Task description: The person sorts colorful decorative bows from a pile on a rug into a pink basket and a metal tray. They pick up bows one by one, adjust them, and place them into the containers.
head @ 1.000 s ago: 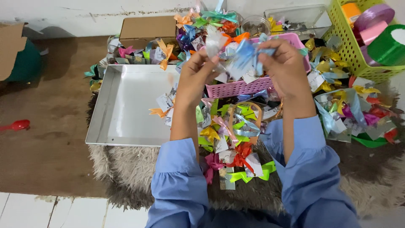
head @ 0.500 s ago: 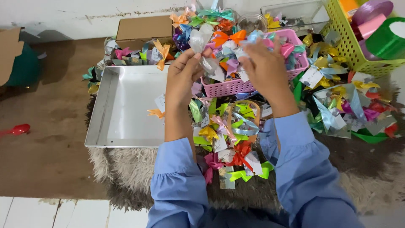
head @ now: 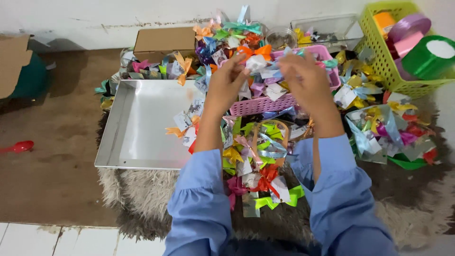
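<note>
Left hand (head: 227,83) and right hand (head: 305,78) each pinch, grip closed, a small pale ribbon-tagged packet (head: 258,64), seemingly one piece, above the pink slotted plastic basket (head: 265,104). Risk: it drops among loose bows at six o'clock.

A small white card (head: 256,63) with ribbon is pinched between the left hand (head: 228,81) and right hand (head: 306,80) above a pink basket (head: 265,105). Heaped ribbon bows (head: 258,156) are spread beside a metal tray (head: 142,125); ribbon spools are held in a green basket (head: 385,59).
</note>
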